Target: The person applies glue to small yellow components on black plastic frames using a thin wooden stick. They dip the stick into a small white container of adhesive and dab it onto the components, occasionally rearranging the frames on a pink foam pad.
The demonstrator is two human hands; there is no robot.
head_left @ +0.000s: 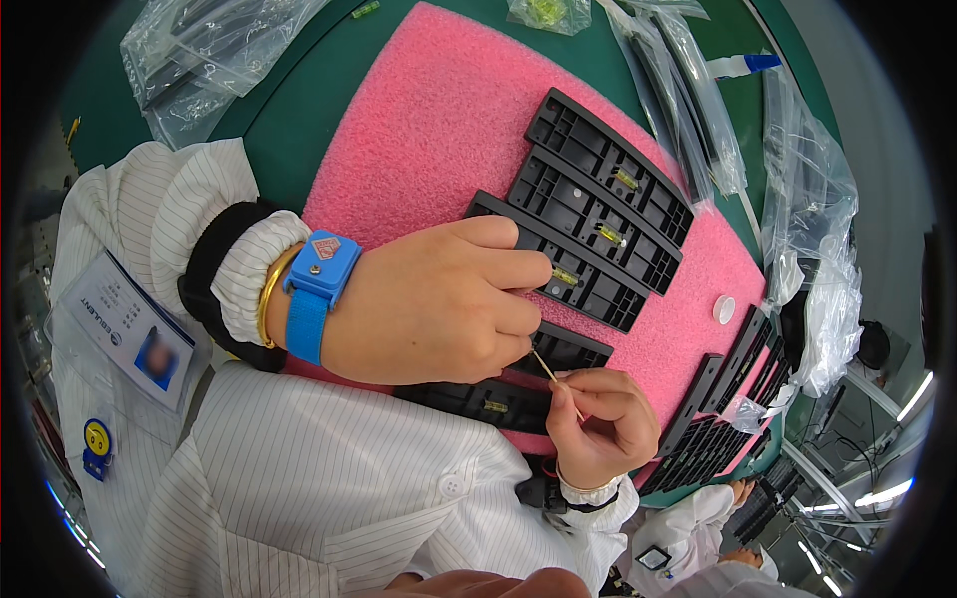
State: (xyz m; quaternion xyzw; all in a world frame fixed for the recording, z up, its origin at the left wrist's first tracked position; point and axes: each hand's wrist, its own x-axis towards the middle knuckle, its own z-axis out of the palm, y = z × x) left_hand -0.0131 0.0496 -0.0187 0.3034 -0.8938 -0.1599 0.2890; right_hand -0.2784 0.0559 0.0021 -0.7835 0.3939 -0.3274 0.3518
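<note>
My left hand [439, 299], with a blue wrist strap [324, 269] at its wrist, is closed over a black plastic part [573, 351]. Its fingertips are hidden, so I cannot make out what they grip. Pinched in my right hand [608, 419] is a thin wooden stick [544, 367], whose tip reaches the underside of my left hand. Beyond my fingers, several ribbed black plastic parts [598, 145] lie side by side, with small yellow-green vials [609, 234] in them. Nearest my body is another such part [454, 401], partly covered by my left hand.
Pink foam [399, 120] covers the green table [284, 110]. Bagged black strips [678, 90] and clear bags [204, 60] lie around it. A small white round cap [724, 309] rests near more black parts [698, 453] at right. Another person [688, 528] sits beyond.
</note>
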